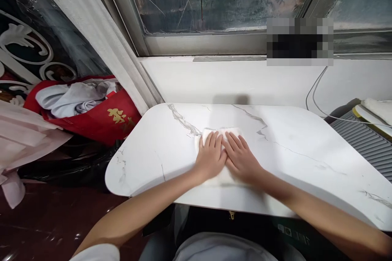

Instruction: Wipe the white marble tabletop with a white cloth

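Both hands rest palm down on a folded white cloth (223, 177) that lies on a white marble-patterned tabletop (183, 151). My left hand (211, 155) presses the left part of the cloth with its fingers stretched out and pointing away from me. My right hand (240, 155) is flat on the right part, its fingers angled up and to the left. The two thumbs come close together or touch in the middle. Much of the cloth is hidden beneath the hands.
A red bag (101, 118) with pale clothes stands left, beside a white curtain (101, 20) and pink fabric (24, 138). A window (214, 0) is behind the white wall (196, 79). A cable (318, 106) hangs at right over a grey ribbed surface (361, 134).
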Motion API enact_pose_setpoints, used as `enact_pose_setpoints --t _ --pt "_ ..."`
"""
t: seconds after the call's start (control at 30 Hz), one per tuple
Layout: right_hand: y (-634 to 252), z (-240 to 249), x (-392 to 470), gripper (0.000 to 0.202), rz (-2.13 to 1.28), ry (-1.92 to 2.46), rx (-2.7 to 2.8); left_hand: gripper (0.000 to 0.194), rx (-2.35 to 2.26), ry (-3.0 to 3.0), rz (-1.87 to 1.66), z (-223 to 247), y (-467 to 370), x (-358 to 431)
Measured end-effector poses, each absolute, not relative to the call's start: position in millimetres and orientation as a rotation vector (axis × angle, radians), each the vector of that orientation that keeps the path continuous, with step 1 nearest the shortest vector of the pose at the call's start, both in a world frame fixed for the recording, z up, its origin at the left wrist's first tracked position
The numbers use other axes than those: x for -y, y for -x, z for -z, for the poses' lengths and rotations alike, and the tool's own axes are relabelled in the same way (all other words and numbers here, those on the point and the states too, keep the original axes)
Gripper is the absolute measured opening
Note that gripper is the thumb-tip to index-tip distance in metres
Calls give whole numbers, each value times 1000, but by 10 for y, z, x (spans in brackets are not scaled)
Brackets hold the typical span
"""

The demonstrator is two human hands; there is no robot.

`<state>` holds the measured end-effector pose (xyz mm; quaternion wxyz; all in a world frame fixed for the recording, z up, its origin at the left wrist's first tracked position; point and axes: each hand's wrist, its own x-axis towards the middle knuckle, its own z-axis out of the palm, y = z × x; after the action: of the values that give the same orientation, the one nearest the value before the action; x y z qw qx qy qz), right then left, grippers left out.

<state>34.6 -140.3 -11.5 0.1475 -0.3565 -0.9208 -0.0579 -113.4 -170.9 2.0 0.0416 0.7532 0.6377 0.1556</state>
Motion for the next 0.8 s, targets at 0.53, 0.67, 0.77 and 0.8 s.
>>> enact_pose_setpoints --t 0.53,0.67,0.77,0.8 --pt "-542 105 1343 53 11 1301 2655 44 -1786 -2323 -543 -35 939 1515" --pt "-446 65 672 53 -100 1442 2557 39 -1789 -2288 -624 -15 955 837" --pt "-407 53 167 53 -123 1339 2525 37 -1872 -2219 -667 1 953 367" --pt "-401 53 20 53 -132 1316 2517 36 -1895 -2197 -684 4 949 234"
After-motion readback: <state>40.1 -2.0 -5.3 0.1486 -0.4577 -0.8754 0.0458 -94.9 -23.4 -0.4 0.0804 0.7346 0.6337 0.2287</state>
